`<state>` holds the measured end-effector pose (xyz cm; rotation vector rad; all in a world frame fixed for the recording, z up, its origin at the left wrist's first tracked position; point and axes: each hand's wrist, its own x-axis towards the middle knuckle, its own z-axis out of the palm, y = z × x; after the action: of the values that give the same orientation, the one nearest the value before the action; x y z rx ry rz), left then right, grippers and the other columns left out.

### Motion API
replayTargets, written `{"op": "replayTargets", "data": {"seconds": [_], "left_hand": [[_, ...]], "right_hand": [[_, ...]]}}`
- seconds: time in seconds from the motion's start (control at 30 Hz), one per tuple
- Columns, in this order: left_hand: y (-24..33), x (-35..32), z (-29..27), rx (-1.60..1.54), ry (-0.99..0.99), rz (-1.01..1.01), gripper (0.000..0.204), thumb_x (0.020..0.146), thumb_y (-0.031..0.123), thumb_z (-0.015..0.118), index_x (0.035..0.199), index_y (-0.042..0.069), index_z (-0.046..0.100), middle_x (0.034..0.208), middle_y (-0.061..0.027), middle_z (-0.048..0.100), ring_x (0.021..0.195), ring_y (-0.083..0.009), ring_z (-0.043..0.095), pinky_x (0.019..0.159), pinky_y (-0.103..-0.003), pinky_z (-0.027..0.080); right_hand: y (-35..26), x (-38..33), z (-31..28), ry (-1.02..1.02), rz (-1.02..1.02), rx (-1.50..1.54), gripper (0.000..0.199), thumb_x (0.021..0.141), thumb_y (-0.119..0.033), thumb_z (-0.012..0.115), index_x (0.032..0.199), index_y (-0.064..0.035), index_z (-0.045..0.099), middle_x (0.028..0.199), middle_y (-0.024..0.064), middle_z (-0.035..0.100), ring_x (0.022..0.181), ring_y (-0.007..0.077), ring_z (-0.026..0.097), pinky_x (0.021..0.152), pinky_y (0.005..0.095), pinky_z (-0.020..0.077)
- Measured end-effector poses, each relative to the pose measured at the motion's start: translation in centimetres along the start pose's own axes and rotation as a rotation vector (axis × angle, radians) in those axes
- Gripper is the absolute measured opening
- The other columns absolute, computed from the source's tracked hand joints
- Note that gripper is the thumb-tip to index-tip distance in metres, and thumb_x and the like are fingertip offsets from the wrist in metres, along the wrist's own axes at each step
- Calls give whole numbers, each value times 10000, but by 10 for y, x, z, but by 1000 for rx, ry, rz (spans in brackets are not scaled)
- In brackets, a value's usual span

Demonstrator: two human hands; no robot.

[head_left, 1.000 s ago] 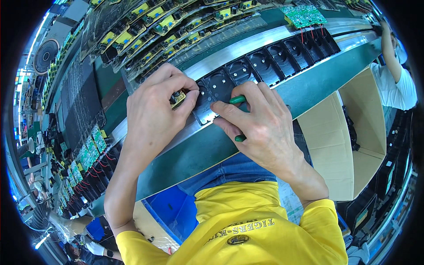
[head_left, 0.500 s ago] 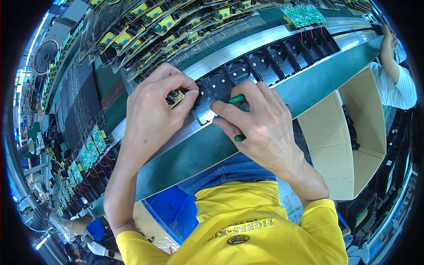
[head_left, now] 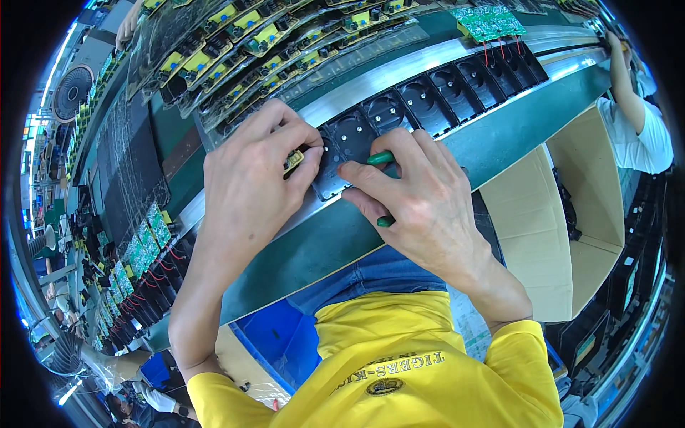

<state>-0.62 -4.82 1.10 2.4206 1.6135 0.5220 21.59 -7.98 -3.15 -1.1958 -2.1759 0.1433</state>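
Note:
In my left hand (head_left: 257, 171), a small yellow circuit board (head_left: 292, 161) is pinched between thumb and fingers, mostly hidden by them. My right hand (head_left: 424, 196) is curled around green-handled pliers (head_left: 382, 158); both handle ends show, but the jaws are out of sight. Between my hands lies an open black plastic case (head_left: 351, 130) with small metal posts inside. The fingers of both hands are close over this case, the left at its left edge and the right thumb and forefinger over its near part.
More open black cases (head_left: 451, 89) continue to the right along a metal rail (head_left: 428, 58) on the green bench (head_left: 499, 146). Stacked yellow boards (head_left: 267, 39) fill the far side. A green circuit board (head_left: 492, 23) with red wires sits far right. Beside me stands a cardboard box (head_left: 531, 235); a co-worker's arm (head_left: 622, 78) is beyond.
My left hand has shifted slightly and the board in its grip has turned a little. My right hand is almost still. Another person's hand has appeared at the upper left.

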Motion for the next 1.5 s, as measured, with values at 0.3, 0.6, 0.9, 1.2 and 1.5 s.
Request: {"op": "replayTargets", "data": {"seconds": [0.3, 0.6, 0.9, 1.2, 1.5], "left_hand": [[2, -2, 6, 87, 29, 26, 25, 965, 105, 789, 982, 96, 772, 1102, 22, 677, 866, -213, 681, 758, -341, 529], [3, 3, 7, 87, 3, 0, 44, 958, 129, 801, 979, 110, 768, 1100, 27, 659, 839, -223, 672, 739, -349, 528], [1, 1, 13, 126, 37, 53, 56, 943, 133, 805, 984, 109, 777, 1125, 17, 661, 846, -233, 689, 726, -364, 548], [4, 2, 18, 169, 109, 82, 34, 924, 138, 800, 930, 109, 783, 1064, -15, 627, 868, -213, 699, 617, -345, 526], [3, 3, 18, 234, 102, 103, 41, 916, 150, 798, 900, 113, 788, 1050, -27, 614, 850, -230, 685, 589, -358, 513]], "right_hand": [[-2, 1, -3, -13, 0, 5, 228, 877, -161, 918, 1097, -168, 858, 1131, 43, 617, 909, 220, 593, 834, 351, 539], [-3, 2, -3, -20, 13, -18, 213, 874, -149, 913, 1077, -167, 854, 1130, 43, 615, 910, 221, 595, 832, 353, 535], [-10, 7, -10, -30, 25, 25, 228, 851, -105, 909, 1068, -143, 854, 1113, 43, 624, 893, 234, 594, 814, 364, 535], [-16, 7, -11, -22, 48, 11, 229, 846, -66, 916, 1062, -108, 851, 1121, 52, 628, 887, 236, 588, 797, 379, 533], [-19, 9, -9, -47, 60, 22, 211, 857, -53, 908, 1053, -89, 840, 1129, 64, 624, 913, 258, 605, 810, 391, 541]]}}
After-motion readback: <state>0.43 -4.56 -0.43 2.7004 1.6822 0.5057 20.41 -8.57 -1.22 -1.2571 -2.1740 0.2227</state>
